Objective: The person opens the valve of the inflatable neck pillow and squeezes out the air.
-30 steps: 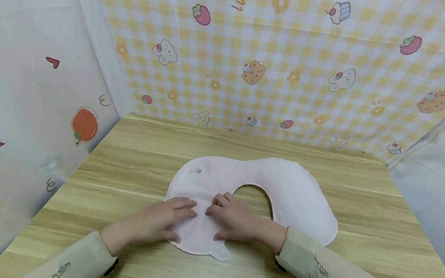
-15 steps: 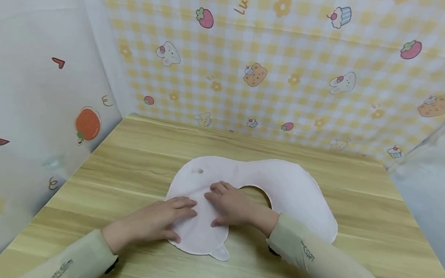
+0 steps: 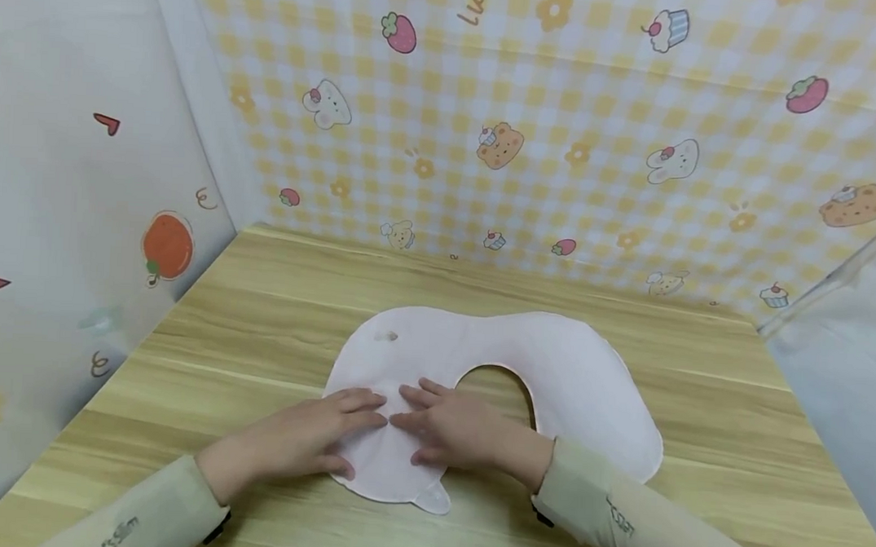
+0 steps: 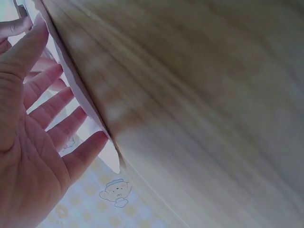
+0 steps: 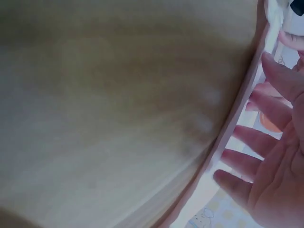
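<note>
A pale pink U-shaped neck pillow (image 3: 552, 352) lies rather flat on the wooden tabletop, its opening facing the person. On its left arm rests my left hand (image 3: 306, 432), fingers spread and fairly straight along the outer edge. From the other side my right hand (image 3: 464, 428) lies on the same arm with its fingers extended, fingertips close to those of the left. A small brownish mark (image 3: 386, 335) shows near the pillow's upper left. At its lower left end sticks out a small pale tab (image 3: 434, 498). Both wrist views show extended fingers over the pillow's edge.
Wood-grain tabletop (image 3: 732, 433) surrounds the pillow. Behind it hangs a yellow checked cloth (image 3: 444, 143) with cartoon prints. A white printed sheet (image 3: 61, 167) borders the left side, and a pale sheet (image 3: 852, 365) the right.
My right hand shifts away from me across the pillow, then back toward me, its fingers straightening from a bent pose. The left hand and the pillow stay nearly where they were.
</note>
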`<action>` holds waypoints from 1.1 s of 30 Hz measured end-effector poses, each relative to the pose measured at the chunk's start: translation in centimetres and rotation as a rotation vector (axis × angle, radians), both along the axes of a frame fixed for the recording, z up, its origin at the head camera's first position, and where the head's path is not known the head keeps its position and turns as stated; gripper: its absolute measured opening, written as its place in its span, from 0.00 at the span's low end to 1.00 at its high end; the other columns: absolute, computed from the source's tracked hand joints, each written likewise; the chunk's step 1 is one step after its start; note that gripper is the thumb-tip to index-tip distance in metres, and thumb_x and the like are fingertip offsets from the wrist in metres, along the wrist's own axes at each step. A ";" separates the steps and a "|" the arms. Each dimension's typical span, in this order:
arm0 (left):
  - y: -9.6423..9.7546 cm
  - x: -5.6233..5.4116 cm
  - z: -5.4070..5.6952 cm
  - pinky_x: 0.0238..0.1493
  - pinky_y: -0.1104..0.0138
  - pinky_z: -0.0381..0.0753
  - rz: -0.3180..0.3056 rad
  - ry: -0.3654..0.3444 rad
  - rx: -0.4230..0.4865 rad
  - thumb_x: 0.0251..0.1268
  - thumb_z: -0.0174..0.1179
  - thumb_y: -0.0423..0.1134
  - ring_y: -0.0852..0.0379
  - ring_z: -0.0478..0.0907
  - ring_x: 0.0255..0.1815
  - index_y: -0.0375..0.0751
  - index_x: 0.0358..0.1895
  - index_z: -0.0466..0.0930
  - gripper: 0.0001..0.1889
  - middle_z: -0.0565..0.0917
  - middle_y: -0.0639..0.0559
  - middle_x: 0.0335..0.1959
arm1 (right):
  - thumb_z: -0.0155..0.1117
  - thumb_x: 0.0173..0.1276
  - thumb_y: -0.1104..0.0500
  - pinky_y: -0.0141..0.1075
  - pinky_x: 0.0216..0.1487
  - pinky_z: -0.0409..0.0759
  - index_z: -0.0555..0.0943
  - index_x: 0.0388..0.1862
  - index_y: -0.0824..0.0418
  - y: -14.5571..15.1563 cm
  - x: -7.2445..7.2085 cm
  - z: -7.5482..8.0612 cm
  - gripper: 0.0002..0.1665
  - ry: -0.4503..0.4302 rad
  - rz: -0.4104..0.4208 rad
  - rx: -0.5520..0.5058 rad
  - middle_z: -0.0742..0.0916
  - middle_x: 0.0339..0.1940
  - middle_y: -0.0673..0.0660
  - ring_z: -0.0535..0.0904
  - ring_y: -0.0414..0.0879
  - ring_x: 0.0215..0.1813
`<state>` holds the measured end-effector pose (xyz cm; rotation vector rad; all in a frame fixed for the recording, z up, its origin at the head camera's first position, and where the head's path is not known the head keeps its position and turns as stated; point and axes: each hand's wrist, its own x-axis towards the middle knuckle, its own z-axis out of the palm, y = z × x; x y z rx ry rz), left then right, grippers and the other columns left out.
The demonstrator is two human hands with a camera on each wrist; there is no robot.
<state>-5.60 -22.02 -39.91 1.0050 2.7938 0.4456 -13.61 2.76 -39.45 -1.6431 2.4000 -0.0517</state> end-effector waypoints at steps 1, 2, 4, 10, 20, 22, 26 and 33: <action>0.0 0.0 0.0 0.66 0.51 0.75 0.000 0.002 -0.003 0.54 0.69 0.53 0.43 0.68 0.73 0.43 0.66 0.75 0.35 0.71 0.45 0.72 | 0.67 0.67 0.42 0.47 0.73 0.70 0.73 0.71 0.48 -0.1 -0.1 0.0 0.35 -0.010 -0.014 0.016 0.70 0.76 0.60 0.65 0.61 0.76; 0.0 0.0 0.0 0.65 0.51 0.76 -0.001 0.006 -0.007 0.54 0.69 0.53 0.43 0.68 0.73 0.44 0.66 0.75 0.35 0.71 0.45 0.72 | 0.66 0.67 0.42 0.50 0.73 0.70 0.71 0.73 0.47 -0.2 -0.2 0.0 0.37 -0.022 -0.031 0.034 0.68 0.78 0.59 0.64 0.61 0.77; 0.0 0.0 -0.1 0.64 0.50 0.77 -0.002 0.017 -0.013 0.54 0.70 0.53 0.44 0.68 0.73 0.44 0.66 0.74 0.36 0.71 0.45 0.72 | 0.65 0.68 0.41 0.56 0.71 0.70 0.66 0.76 0.45 -0.4 -0.5 0.0 0.40 -0.056 -0.069 0.068 0.63 0.81 0.57 0.59 0.59 0.80; -0.1 0.0 -0.3 0.62 0.49 0.78 -0.004 0.036 -0.024 0.54 0.70 0.53 0.44 0.68 0.73 0.44 0.66 0.75 0.35 0.72 0.46 0.71 | 0.62 0.67 0.34 0.61 0.73 0.65 0.57 0.80 0.42 -1.1 -1.5 0.0 0.46 -0.063 -0.134 0.150 0.56 0.83 0.52 0.52 0.54 0.83; 0.0 0.2 -0.1 0.66 0.45 0.74 0.040 0.031 -0.061 0.53 0.67 0.58 0.38 0.65 0.74 0.40 0.68 0.72 0.41 0.70 0.44 0.73 | 0.56 0.69 0.32 0.60 0.76 0.59 0.53 0.81 0.42 -1.6 -3.6 -0.5 0.47 -0.057 -0.168 0.168 0.52 0.84 0.50 0.47 0.53 0.84; -0.1 0.2 -0.2 0.66 0.45 0.73 0.053 0.034 -0.072 0.51 0.66 0.61 0.37 0.65 0.74 0.40 0.69 0.71 0.43 0.69 0.43 0.74 | 0.56 0.69 0.31 0.60 0.76 0.59 0.52 0.82 0.42 -1.7 -4.0 -0.5 0.48 -0.059 -0.169 0.172 0.51 0.84 0.50 0.46 0.53 0.84; -0.2 0.0 -0.3 0.67 0.45 0.72 0.068 0.018 -0.088 0.50 0.65 0.63 0.37 0.64 0.75 0.40 0.71 0.69 0.45 0.68 0.42 0.75 | 0.56 0.68 0.30 0.59 0.77 0.59 0.52 0.82 0.43 -2.0 -4.4 -0.3 0.49 -0.057 -0.174 0.174 0.51 0.84 0.50 0.46 0.53 0.84; -0.1 -0.3 -0.2 0.68 0.45 0.71 0.079 0.035 -0.123 0.48 0.67 0.63 0.35 0.64 0.74 0.31 0.74 0.61 0.54 0.66 0.36 0.75 | 0.57 0.65 0.27 0.59 0.78 0.55 0.48 0.83 0.46 -2.6 -5.4 -0.3 0.55 -0.057 -0.191 0.198 0.48 0.84 0.49 0.44 0.53 0.84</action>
